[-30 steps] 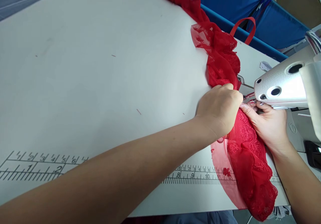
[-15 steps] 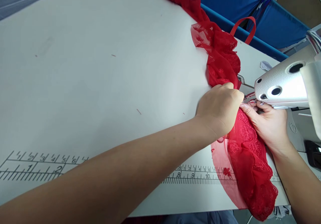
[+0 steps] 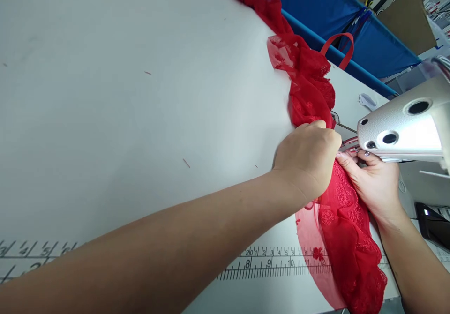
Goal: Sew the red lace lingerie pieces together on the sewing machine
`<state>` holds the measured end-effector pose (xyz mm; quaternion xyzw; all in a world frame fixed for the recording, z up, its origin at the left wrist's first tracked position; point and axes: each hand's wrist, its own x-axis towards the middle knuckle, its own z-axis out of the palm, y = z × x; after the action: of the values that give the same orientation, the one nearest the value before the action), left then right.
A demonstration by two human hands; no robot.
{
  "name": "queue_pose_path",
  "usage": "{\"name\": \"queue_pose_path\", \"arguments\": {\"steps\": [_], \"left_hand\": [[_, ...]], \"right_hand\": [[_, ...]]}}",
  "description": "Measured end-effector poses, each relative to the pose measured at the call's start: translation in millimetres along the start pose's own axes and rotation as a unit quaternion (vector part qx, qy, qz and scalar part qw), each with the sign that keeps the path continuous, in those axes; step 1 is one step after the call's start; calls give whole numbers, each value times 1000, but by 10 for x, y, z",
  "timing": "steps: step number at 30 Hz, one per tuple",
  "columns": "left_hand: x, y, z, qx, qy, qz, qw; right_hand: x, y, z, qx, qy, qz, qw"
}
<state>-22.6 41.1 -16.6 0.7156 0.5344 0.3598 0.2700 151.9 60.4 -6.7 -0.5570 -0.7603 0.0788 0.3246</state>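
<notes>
A long strip of red lace fabric (image 3: 346,220) runs from the table's back edge to its front edge, bunched and partly sheer. My left hand (image 3: 309,157) is closed in a fist over the fabric, just left of the white sewing machine head (image 3: 404,119). Below the machine's needle area, my right hand (image 3: 374,180) pinches the fabric's edge between thumb and fingers. The fingertips of both hands come close together beside the presser foot (image 3: 351,146). The needle itself and the exact stitching spot are hidden.
A white table (image 3: 123,117) with a printed ruler (image 3: 269,262) carries a few thread scraps. Behind it hangs a blue cloth bin (image 3: 309,4) with a red strap (image 3: 339,42) at its edge. A white scrap (image 3: 367,100) and a black phone-like object (image 3: 434,225) lie to the right.
The camera view has shifted slightly, so the table and machine appear a little lower. Both hands keep their hold on the red fabric, which has hardly moved.
</notes>
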Motion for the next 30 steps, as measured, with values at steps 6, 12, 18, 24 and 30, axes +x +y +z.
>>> {"name": "queue_pose_path", "arguments": {"steps": [6, 12, 18, 24, 30], "left_hand": [[18, -5, -79, -26, -21, 6, 999], [13, -14, -85, -41, -19, 11, 999], [3, -4, -89, -42, -25, 10, 999], [3, -6, -93, -43, -31, 9, 999], [-8, -2, -90, -42, -20, 8, 999]], "right_hand": [[-5, 18, 9, -15, 17, 0, 1000], [3, 5, 18, -2, 17, -3, 1000], [-4, 15, 5, -11, 16, -5, 1000], [0, -18, 19, -14, 21, -15, 1000], [7, -30, 23, -4, 23, -21, 1000]]}}
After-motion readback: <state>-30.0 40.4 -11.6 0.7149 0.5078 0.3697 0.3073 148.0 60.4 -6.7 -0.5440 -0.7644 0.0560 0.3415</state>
